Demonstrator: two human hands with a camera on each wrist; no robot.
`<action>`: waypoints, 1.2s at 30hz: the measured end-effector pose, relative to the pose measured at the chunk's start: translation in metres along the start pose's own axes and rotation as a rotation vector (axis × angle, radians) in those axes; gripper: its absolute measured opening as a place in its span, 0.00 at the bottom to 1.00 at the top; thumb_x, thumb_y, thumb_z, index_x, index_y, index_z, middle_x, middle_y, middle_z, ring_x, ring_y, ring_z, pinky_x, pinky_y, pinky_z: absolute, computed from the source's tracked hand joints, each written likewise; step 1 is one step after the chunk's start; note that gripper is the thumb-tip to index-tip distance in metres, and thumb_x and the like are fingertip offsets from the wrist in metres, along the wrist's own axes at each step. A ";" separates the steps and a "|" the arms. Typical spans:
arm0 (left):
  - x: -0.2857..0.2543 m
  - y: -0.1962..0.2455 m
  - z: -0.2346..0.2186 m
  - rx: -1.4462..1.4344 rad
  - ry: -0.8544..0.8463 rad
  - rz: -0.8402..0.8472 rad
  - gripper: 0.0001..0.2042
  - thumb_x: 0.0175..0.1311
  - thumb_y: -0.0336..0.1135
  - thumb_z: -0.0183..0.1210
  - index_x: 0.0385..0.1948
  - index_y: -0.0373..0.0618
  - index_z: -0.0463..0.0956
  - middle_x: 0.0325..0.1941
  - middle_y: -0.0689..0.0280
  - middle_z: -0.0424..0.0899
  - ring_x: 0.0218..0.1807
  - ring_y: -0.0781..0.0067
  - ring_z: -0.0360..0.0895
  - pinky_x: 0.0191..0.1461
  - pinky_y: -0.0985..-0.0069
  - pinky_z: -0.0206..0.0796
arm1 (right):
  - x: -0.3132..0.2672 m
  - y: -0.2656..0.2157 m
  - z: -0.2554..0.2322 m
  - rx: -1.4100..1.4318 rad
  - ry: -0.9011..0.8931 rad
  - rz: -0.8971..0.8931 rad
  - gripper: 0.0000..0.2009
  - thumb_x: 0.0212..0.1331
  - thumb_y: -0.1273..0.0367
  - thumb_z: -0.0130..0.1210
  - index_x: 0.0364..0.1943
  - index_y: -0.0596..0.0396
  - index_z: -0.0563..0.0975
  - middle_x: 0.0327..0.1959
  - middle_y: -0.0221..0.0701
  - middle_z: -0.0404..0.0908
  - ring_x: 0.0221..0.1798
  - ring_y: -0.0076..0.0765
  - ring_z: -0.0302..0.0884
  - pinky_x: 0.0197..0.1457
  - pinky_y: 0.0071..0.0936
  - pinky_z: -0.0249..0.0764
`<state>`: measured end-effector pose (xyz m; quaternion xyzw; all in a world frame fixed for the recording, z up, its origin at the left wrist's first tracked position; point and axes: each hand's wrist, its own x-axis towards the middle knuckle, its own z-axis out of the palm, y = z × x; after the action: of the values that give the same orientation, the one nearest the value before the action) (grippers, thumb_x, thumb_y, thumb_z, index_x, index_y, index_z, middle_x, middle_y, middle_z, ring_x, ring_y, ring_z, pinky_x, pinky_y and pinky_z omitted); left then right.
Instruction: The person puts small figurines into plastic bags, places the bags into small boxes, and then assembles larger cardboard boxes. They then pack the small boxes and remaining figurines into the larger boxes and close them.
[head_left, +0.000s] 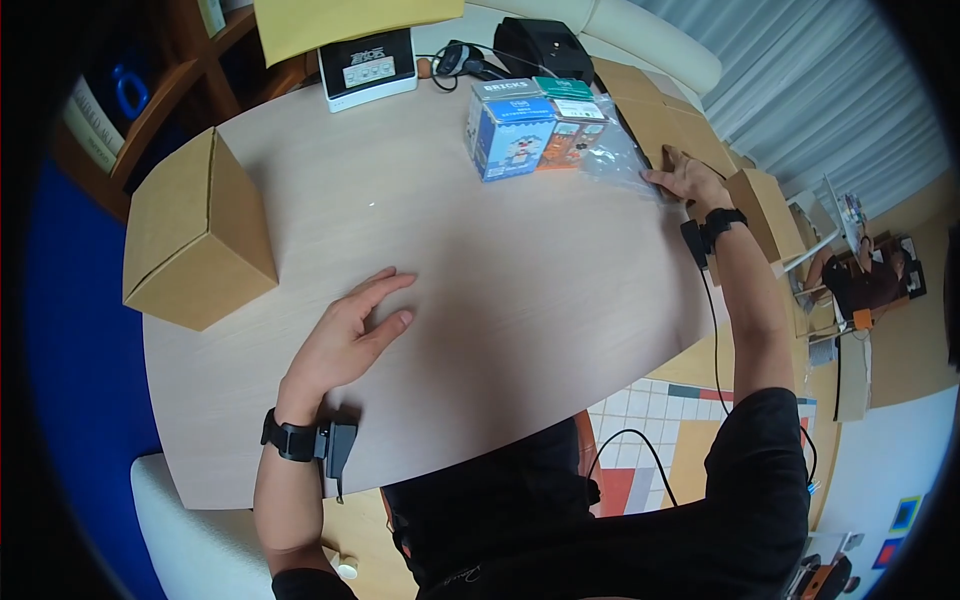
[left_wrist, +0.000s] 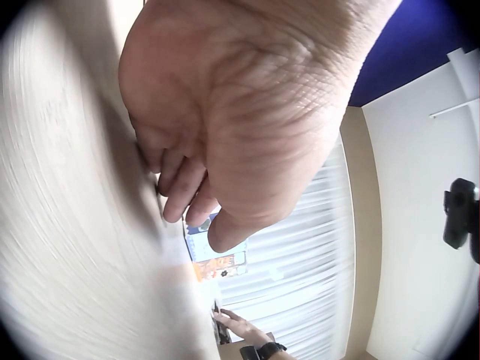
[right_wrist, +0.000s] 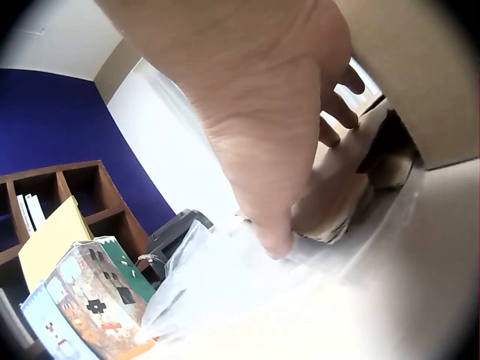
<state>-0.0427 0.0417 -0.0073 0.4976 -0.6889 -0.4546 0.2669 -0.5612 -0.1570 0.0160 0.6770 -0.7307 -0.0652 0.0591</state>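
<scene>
My left hand (head_left: 350, 335) is over the near left part of the wooden table (head_left: 430, 250), with fingers loosely bent and nothing in it. At the table's right edge, my right hand (head_left: 688, 180) rests with spread fingers on flattened cardboard (head_left: 650, 105). The right wrist view has its fingers reaching over the cardboard (right_wrist: 330, 202), the thumb beside a clear plastic bag (right_wrist: 217, 281). Left of that hand stand small brick-set boxes, among them a blue box (head_left: 515, 140) and an orange one (head_left: 572, 140); the bag (head_left: 615, 155) lies against them.
A closed brown carton (head_left: 200, 235) stands on the table's left side. Along the back are a white-framed device (head_left: 368, 72), a handheld scanner (head_left: 462, 62) and a black machine (head_left: 543, 48). Another brown box (head_left: 765, 215) is beside the right forearm. A person (head_left: 870, 285) sits far right.
</scene>
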 end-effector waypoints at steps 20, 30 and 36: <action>0.002 -0.005 0.006 -0.013 0.009 0.014 0.19 0.67 0.26 0.56 0.60 0.42 0.72 0.66 0.52 0.70 0.74 0.63 0.58 0.71 0.72 0.53 | -0.034 0.025 0.015 0.096 -0.095 0.227 0.59 0.37 0.26 0.52 0.73 0.48 0.53 0.66 0.58 0.64 0.72 0.59 0.58 0.72 0.44 0.56; 0.002 -0.006 0.004 -0.040 -0.004 0.024 0.19 0.67 0.26 0.55 0.61 0.41 0.71 0.68 0.50 0.68 0.73 0.63 0.59 0.70 0.73 0.54 | -0.009 0.033 0.018 0.430 0.031 0.448 0.57 0.37 0.40 0.69 0.68 0.65 0.58 0.67 0.58 0.62 0.71 0.58 0.59 0.71 0.43 0.59; 0.002 -0.010 0.005 -0.069 -0.002 0.024 0.19 0.67 0.25 0.55 0.61 0.41 0.71 0.69 0.51 0.67 0.73 0.63 0.59 0.68 0.74 0.57 | 0.013 0.082 0.044 0.640 0.047 0.347 0.36 0.48 0.49 0.69 0.53 0.64 0.76 0.46 0.39 0.83 0.47 0.39 0.80 0.52 0.31 0.73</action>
<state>-0.0434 0.0405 -0.0190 0.4791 -0.6792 -0.4752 0.2885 -0.6506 -0.1628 -0.0124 0.5285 -0.8165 0.1933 -0.1290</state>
